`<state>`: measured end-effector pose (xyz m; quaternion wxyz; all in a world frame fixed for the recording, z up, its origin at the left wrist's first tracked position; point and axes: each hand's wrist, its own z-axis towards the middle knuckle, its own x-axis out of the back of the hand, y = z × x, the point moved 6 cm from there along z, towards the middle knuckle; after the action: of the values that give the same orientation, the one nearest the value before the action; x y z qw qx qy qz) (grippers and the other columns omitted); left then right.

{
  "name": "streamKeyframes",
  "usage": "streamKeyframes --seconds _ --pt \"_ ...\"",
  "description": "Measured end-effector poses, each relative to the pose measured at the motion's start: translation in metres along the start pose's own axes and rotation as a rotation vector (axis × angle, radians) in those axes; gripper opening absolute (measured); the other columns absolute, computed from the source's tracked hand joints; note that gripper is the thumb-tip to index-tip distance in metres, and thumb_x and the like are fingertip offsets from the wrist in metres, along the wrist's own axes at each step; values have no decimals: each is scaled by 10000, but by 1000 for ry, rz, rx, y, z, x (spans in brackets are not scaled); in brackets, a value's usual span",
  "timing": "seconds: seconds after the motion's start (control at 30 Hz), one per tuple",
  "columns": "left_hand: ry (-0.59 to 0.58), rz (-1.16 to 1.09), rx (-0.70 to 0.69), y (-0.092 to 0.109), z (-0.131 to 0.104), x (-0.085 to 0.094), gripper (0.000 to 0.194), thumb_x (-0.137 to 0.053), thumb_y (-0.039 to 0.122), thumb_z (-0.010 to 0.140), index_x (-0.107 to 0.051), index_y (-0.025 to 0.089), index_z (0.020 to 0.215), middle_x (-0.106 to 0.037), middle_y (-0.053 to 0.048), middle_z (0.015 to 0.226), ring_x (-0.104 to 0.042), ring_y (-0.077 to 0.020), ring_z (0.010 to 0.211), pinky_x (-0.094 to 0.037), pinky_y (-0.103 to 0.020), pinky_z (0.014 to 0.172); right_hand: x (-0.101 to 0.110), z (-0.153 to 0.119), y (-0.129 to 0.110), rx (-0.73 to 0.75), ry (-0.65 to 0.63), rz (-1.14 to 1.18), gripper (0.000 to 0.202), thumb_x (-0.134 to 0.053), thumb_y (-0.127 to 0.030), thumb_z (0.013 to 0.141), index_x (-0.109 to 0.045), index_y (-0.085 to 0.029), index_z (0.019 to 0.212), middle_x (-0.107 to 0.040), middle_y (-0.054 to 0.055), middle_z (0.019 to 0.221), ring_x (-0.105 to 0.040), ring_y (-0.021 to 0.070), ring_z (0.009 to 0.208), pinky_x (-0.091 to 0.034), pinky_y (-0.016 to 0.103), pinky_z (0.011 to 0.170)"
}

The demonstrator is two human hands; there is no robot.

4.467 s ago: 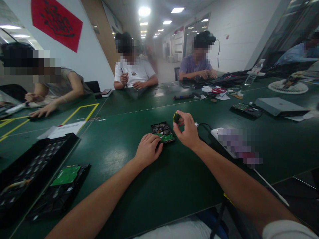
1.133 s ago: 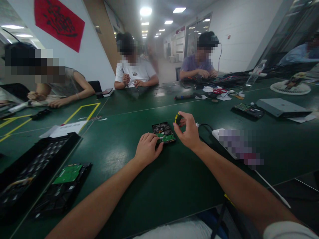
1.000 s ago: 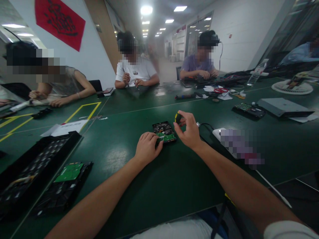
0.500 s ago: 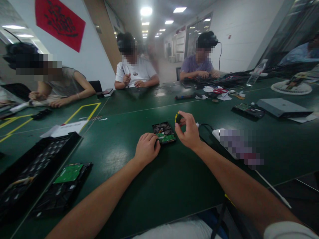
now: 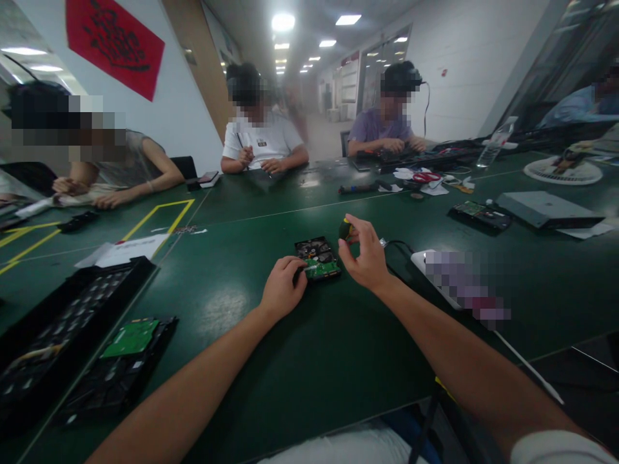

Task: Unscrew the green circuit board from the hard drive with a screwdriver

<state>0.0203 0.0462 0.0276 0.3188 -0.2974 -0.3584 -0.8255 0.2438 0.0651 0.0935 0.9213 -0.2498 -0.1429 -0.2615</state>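
A hard drive (image 5: 319, 265) with a green circuit board along its near side lies on the table in front of me. At its left edge is my left hand (image 5: 285, 283), closed, with curled fingers against the drive; the fingertips are partly hidden. Just above and right of the drive, my right hand (image 5: 363, 252) pinches a short yellow-and-black screwdriver (image 5: 345, 229) between thumb and fingers. Only its handle shows; I cannot make out the shaft.
Another hard drive (image 5: 130, 338) and a long black tray (image 5: 72, 316) lie at left. A white power bank-like block (image 5: 420, 261) with a cable sits right. Further back are a drive (image 5: 476, 214), a grey box (image 5: 546, 207) and a bottle (image 5: 496, 145). Several people sit around the table.
The screwdriver handle has turned in my right fingers, so its yellow marking shows differently. My left hand has shifted very slightly left at the drive's edge.
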Motion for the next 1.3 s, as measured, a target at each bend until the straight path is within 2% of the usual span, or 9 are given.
streamKeyframes --seconds 0.13,0.3,0.47,0.63,0.9,1.3 --pt "4 -58 36 -7 0 -1 211 -594 166 939 -670 224 1127 -672 -80 1174 -649 -252 1119 -555 -453 1026 0 -1 2 -12 12 -8 582 -574 -289 994 -387 -287 1546 -610 136 1356 -687 271 1051 -653 484 894" --pt "8 -77 55 -7 1 0 211 -593 172 949 -666 226 1140 -665 -79 1169 -652 -250 1118 -556 -451 1028 0 -2 3 -5 15 -16 592 -600 -288 983 -387 -289 1536 -607 132 1331 -683 272 1044 -655 476 861" --pt "13 -97 75 -11 3 -4 275 -589 190 966 -667 228 1228 -628 -85 1221 -646 -236 1140 -553 -431 1048 -2 -1 2 -14 6 0 581 -600 -301 989 -386 -299 1529 -591 121 1293 -663 239 944 -656 441 792" --pt "17 -67 78 -18 2 -9 272 -599 234 977 -696 229 1232 -601 -94 1233 -626 -245 1158 -546 -447 1065 0 0 -1 -12 17 -27 574 -629 -338 985 -403 -318 1512 -579 92 1220 -624 205 838 -638 421 736" --pt "-2 -40 69 -17 2 -9 278 -585 260 996 -712 226 1241 -592 -118 1252 -604 -273 1177 -541 -499 1063 1 1 -2 -11 -21 36 594 -587 -291 994 -384 -318 1552 -560 119 1313 -644 236 1000 -658 431 825" --pt "-3 -48 77 -17 2 -8 250 -576 215 986 -712 228 1196 -592 -104 1236 -593 -264 1184 -523 -493 1081 0 -1 -1 -4 -12 38 602 -596 -271 985 -388 -299 1549 -562 117 1286 -643 219 957 -649 411 812"
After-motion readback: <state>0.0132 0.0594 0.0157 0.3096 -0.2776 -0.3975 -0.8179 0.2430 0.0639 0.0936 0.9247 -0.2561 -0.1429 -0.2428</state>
